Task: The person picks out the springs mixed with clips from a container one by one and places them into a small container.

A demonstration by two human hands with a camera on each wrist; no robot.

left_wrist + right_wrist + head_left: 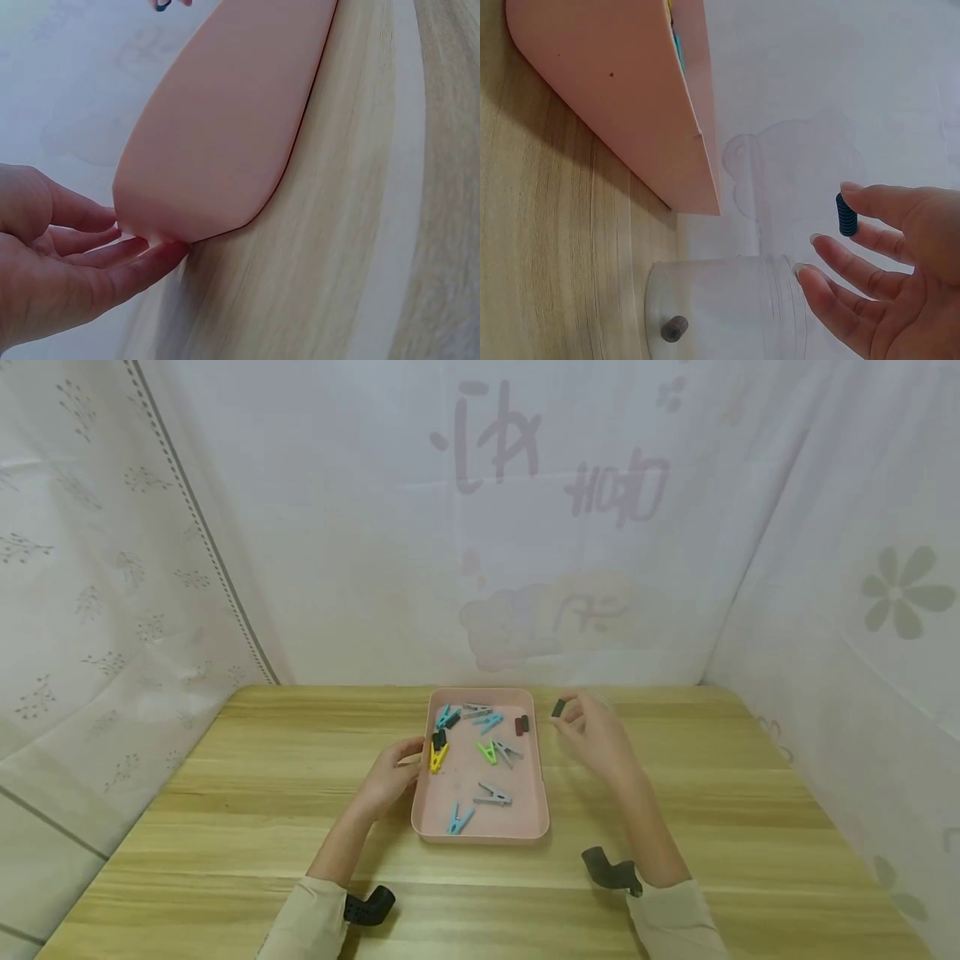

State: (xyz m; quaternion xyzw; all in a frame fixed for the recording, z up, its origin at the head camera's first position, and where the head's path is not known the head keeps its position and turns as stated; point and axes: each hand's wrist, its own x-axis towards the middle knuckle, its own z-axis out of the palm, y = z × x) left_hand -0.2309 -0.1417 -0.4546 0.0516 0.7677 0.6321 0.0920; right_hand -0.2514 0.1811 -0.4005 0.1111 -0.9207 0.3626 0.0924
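A pink tray [480,840] lies on the wooden table, holding several clothespins in blue, grey, yellow and green, plus small dark and red cylinders [519,727]. My left hand [390,777] rests against the tray's left side; in the left wrist view its fairly straight fingertips touch the tray wall [217,120] near the bottom edge. Right of the tray, my right hand [596,735] pinches a small dark ribbed cylinder [847,215] between thumb and index finger, its other fingers spread. Just past those fingers stands a clear plastic jar [727,292] with a brownish ribbed cylinder [674,328] inside.
The table [247,793] reaches a hanging patterned cloth [360,568] at the back, with more cloth on both sides. Black curved wrist mounts [371,907] stick out from both forearms over the table near the front.
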